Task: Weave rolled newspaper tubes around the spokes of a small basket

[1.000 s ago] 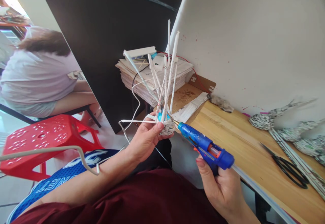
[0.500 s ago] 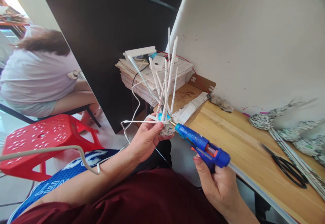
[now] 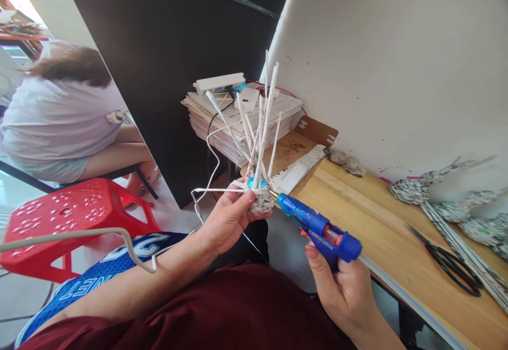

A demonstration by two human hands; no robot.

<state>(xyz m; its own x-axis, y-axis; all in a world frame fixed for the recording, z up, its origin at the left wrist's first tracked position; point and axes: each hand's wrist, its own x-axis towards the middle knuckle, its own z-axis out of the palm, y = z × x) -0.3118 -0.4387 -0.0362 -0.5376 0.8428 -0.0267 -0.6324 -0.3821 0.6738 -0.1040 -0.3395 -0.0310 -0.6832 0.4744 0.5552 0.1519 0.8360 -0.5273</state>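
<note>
In my left hand (image 3: 228, 215) is a small woven paper basket (image 3: 262, 202), thumb on its near side and fingers around its base. Several rolled paper sticks (image 3: 265, 127) rise from it, and something bright blue shows inside. My right hand (image 3: 343, 292) grips a blue hot glue gun (image 3: 317, 225) by its handle. The gun's metal nozzle points at the basket's right rim, very close to it; whether they touch I cannot tell.
On the wooden table (image 3: 381, 223) lie black scissors (image 3: 450, 262), paper sticks (image 3: 464, 249) and woven paper pieces (image 3: 408, 188). A stack of paper (image 3: 242, 127) stands behind the basket. To the left are a red stool (image 3: 63, 223) and a seated person (image 3: 67, 122).
The basket's sticks have tilted slightly to the right and lower. The glue gun has shifted very slightly right, and both hands keep their grip.
</note>
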